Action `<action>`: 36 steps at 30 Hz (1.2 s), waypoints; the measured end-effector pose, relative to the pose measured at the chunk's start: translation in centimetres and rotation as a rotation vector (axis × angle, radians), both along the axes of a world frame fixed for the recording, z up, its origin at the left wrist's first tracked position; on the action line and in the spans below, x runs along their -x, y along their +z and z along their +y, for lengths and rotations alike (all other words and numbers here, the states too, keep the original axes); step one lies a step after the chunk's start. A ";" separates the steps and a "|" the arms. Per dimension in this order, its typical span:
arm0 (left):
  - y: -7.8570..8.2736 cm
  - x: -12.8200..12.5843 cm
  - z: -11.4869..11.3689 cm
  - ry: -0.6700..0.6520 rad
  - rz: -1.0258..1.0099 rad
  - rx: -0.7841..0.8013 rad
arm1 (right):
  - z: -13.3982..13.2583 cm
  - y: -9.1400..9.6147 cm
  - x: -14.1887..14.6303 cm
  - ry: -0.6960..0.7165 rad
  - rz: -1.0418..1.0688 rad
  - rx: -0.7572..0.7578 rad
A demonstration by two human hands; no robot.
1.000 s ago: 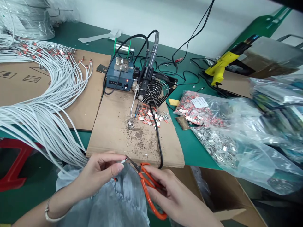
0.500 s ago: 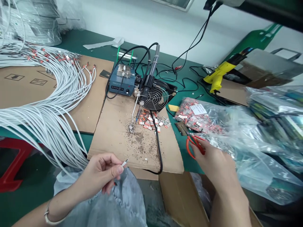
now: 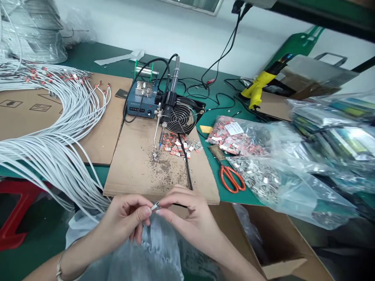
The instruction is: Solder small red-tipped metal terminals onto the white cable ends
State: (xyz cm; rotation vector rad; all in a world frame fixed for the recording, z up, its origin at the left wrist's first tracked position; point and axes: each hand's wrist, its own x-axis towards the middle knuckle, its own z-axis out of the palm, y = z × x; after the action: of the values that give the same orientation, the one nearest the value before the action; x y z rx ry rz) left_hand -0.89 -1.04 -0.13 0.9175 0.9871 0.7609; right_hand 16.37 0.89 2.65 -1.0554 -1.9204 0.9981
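Between thumb and fingers, my left hand point(image 3: 130, 218) pinches a white cable point(image 3: 154, 207) close to its stripped dark end. My right hand point(image 3: 187, 212) is closed at that same end, thumb and forefinger around the tip; the fine wires there are too small to make out. Both hands meet just below the front edge of a cardboard sheet point(image 3: 125, 171). Scissors with orange handles point(image 3: 233, 178) lie on the green table, right of the cardboard. Small orange and silver USB connectors point(image 3: 175, 146) are spread on the cardboard below a soldering iron point(image 3: 171, 93).
A blue soldering station point(image 3: 142, 102) and a round fan point(image 3: 181, 118) stand behind the cardboard. Many white cables point(image 3: 79, 113) loop at left. Bags of connectors point(image 3: 231, 134) and metal parts point(image 3: 260, 177) lie at right, near a yellow glue gun point(image 3: 258, 88). Below is an open carton point(image 3: 275, 234).
My right hand has let go of the scissors, leaving them on the table, and moved left to the cable end. My left hand keeps its pinch on the cable. The view has shifted slightly.
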 end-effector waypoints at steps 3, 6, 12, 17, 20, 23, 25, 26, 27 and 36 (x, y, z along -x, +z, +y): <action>-0.2 0.1 -0.4 -0.016 0.077 -0.129 | 0.1 0.2 0.1 -0.003 0.036 0.068; -0.3 0.2 -0.5 -0.053 0.130 -0.187 | 0.2 0.2 -0.2 0.003 0.050 0.143; 0.4 -0.2 -0.4 -0.045 0.042 -0.041 | -0.2 -0.6 0.3 -0.006 0.078 0.052; 0.4 -0.5 -0.2 -0.034 -0.134 0.103 | -0.8 -1.3 1.0 -0.098 -0.060 -0.535; 0.2 -0.2 -0.2 -0.035 -0.133 0.100 | -0.8 -1.1 0.5 -0.050 -0.108 -0.586; 0.2 0.2 -0.2 -0.074 -0.111 0.072 | -0.2 -0.6 -0.3 0.038 0.067 -0.217; 0.3 0.4 -0.2 -0.113 -0.107 0.054 | 0.1 -0.4 -0.5 0.088 0.142 -0.045; 0.3 0.4 -0.2 -0.131 -0.105 0.049 | 0.3 -0.4 -0.5 0.111 0.159 0.000; 0.4 0.4 -0.2 -0.144 -0.103 0.045 | 0.4 -0.3 -0.4 0.135 0.171 0.025; 0.4 0.7 0.0 -0.218 -0.062 -0.033 | 0.6 -1.6 0.8 0.243 0.444 0.394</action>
State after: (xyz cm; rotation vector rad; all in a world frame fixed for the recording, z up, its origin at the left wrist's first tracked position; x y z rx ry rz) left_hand -1.55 -1.06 0.29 1.0058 0.8073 0.6188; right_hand 15.62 1.44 1.00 -0.7273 -1.5398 1.6456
